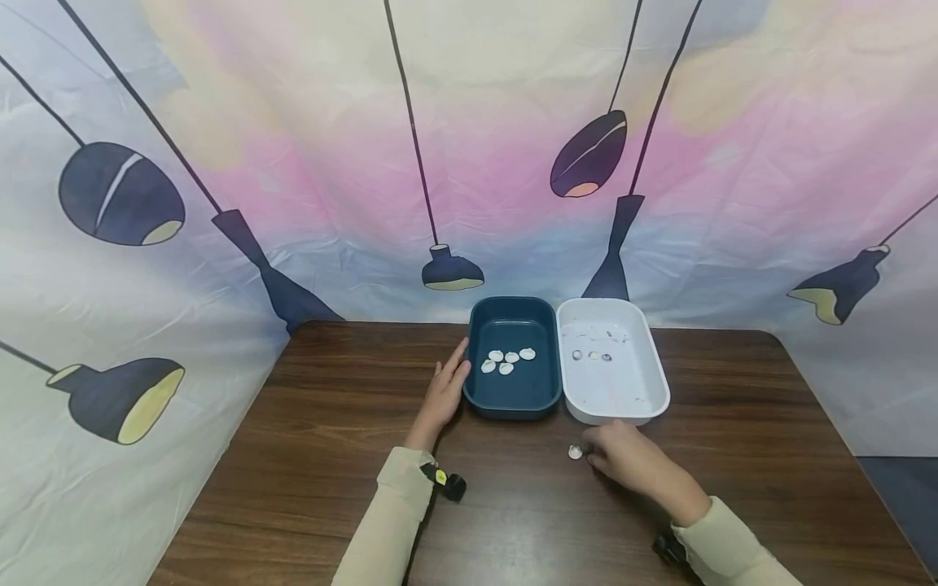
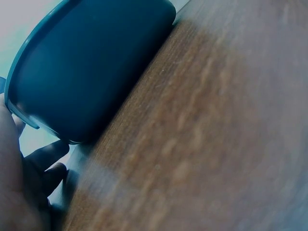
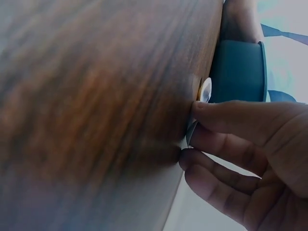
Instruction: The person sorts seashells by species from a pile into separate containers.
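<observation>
My left hand (image 1: 444, 392) rests along the left side of a dark teal tray (image 1: 476, 399), its fingers reaching along the wall. Inside that tray lie several white shells (image 1: 511, 357). In front of the white tray (image 1: 652, 399), my right hand (image 1: 628, 457) is low over the table. Seen from the right wrist, its thumb and fingers pinch a small pale shell (image 3: 191, 134), mostly covered by the fingers. Just beyond the thumb tip sits another shell (image 3: 206, 90), which in the head view is a white shell (image 1: 575, 452) on the wood beside the fingertips.
The two trays stand side by side at the back of the brown wooden table (image 1: 330, 456). A short row of small shells (image 1: 593, 356) and some specks are in the white tray. Behind the table hangs a cloth (image 1: 352, 163) printed with lamps.
</observation>
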`<state>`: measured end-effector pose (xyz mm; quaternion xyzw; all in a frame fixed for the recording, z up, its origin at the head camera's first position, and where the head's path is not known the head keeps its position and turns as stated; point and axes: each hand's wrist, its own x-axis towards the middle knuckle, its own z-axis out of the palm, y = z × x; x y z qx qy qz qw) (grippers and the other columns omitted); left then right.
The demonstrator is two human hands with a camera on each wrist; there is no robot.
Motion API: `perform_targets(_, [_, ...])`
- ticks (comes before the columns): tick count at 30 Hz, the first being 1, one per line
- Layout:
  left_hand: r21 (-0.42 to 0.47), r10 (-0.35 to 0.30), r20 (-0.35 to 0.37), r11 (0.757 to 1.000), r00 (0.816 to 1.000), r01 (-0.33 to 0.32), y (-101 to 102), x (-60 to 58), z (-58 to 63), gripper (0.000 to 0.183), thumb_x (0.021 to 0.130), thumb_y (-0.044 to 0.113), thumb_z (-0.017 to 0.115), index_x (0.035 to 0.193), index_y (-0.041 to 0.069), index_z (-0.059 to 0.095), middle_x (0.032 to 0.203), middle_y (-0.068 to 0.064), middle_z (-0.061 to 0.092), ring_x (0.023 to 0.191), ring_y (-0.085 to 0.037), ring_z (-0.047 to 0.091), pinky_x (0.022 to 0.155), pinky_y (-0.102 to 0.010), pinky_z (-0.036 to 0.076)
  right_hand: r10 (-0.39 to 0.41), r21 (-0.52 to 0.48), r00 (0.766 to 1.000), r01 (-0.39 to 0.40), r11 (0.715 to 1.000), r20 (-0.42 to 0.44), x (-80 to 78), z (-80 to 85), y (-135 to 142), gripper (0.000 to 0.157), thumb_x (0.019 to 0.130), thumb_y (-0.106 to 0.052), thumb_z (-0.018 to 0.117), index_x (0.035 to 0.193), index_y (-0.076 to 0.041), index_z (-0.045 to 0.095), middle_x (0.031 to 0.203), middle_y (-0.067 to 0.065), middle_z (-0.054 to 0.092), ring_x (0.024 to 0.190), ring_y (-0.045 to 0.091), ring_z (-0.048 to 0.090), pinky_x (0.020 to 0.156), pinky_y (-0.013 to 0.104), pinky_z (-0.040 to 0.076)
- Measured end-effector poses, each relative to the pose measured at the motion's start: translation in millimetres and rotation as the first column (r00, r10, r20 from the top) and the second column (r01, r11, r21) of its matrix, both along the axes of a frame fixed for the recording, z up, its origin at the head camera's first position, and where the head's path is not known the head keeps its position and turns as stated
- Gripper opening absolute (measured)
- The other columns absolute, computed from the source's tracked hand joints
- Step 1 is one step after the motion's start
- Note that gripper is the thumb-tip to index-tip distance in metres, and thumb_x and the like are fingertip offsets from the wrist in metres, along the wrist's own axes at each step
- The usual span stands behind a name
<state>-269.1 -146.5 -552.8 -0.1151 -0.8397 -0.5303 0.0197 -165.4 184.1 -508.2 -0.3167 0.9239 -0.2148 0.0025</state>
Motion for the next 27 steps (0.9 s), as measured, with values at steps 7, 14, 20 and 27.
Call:
perform_targets(7, [-0.010, 0.011, 0.010, 1.000, 1.000, -0.011, -0.3, -0.3, -1.4, 0.055, 0.116, 0.041, 0.040, 0.168, 0.024, 0.033, 0.169, -0.003, 0.036, 0.157, -0.029, 0.032, 0.130, -0.052, -0.002, 0.044, -0.039, 0.999, -0.042, 0.998, 0.032, 1.1, 7.4, 3.8, 0.020, 0.078, 0.004, 0.081, 0.080, -0.013, 0.071, 0.073, -0.010, 0.066, 0.068, 0.001, 0.057, 0.060, 0.028, 0.053])
perform_targets(14, [-0.005, 0.003, -0.004, 1.000, 1.000, -0.003, -0.9, 0.0, -0.9, 0.055, 0.116, 0.040, 0.040, 0.168, 0.022, 0.034, 0.169, -0.005, 0.036, 0.156, -0.032, 0.032, 0.130, -0.054, -0.002, 0.064, -0.123, 0.998, -0.060, 0.991, 0.027, -2.6, 32.1, 6.6, 0.017, 0.084, 0.002, 0.080, 0.084, -0.014, 0.076, 0.079, -0.015, 0.069, 0.072, -0.001, 0.058, 0.064, 0.027, 0.055])
perform_targets(20, [0.005, 0.001, -0.030, 1.000, 1.000, -0.001, -1.0, 0.0, -1.1, 0.057, 0.115, 0.043, 0.040, 0.167, 0.020, 0.034, 0.169, -0.009, 0.037, 0.155, -0.036, 0.033, 0.129, -0.059, 0.000, 0.014, -0.159, 1.000, -0.017, 0.987, -0.018, -13.0, 51.1, 16.0, 0.019, 0.085, 0.003, 0.080, 0.084, -0.016, 0.076, 0.079, -0.014, 0.070, 0.073, 0.000, 0.061, 0.067, 0.030, 0.058])
perform_targets(27, [-0.001, 0.007, -0.027, 1.000, 1.000, -0.007, -0.8, 0.0, -0.7, 0.056, 0.115, 0.040, 0.041, 0.167, 0.019, 0.035, 0.169, -0.009, 0.037, 0.155, -0.036, 0.033, 0.129, -0.059, 0.000, -0.050, -0.155, 0.998, 0.043, 0.987, -0.047, -33.1, 54.6, 30.4, 0.015, 0.086, 0.002, 0.080, 0.085, -0.013, 0.076, 0.077, -0.012, 0.070, 0.072, 0.003, 0.061, 0.066, 0.032, 0.057])
